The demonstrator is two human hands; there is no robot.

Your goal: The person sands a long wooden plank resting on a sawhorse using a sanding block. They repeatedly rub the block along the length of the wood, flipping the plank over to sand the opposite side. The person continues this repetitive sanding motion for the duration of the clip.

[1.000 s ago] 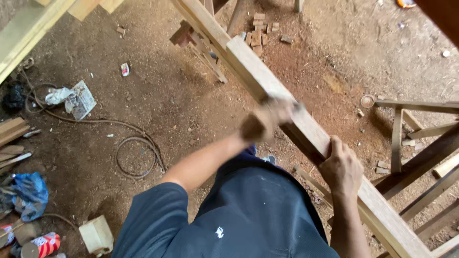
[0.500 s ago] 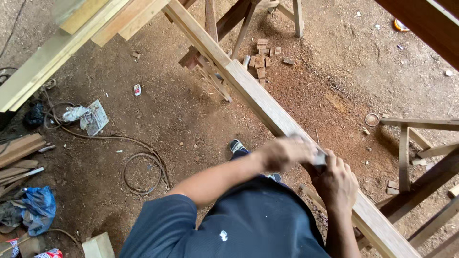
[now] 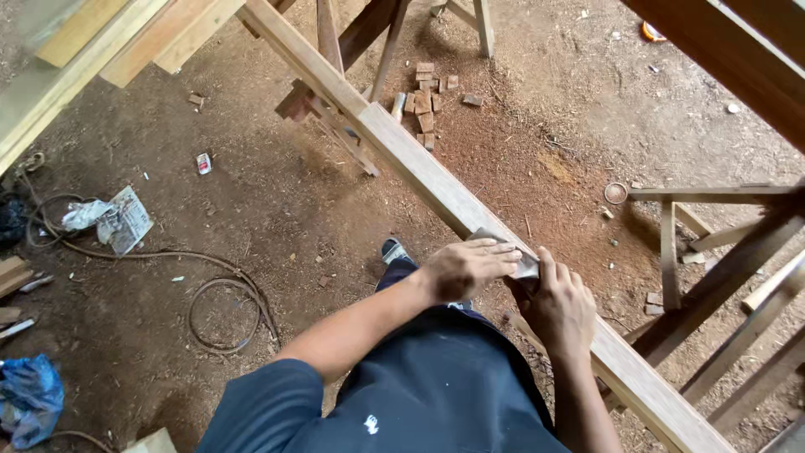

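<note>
I saw the left hand (image 3: 465, 268) pressed flat over a grey sanding pad (image 3: 503, 248) on the long wooden beam (image 3: 419, 172), fingers curled onto it. The right hand (image 3: 558, 306) gripped the beam and the pad's near end. The beam ran diagonally over the dirt floor (image 3: 277, 218). Small wood blocks (image 3: 426, 96) lay beyond it, and a coiled cable (image 3: 222, 310) lay left.

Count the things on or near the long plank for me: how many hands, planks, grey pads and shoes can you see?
Hands: 2, the left hand and the right hand, both on the pad.
Plank: 1, long and slanting across the view.
Grey pad: 1, pressed on the plank.
Shoe: 1, on the dirt under the plank.
Total: 5
</note>
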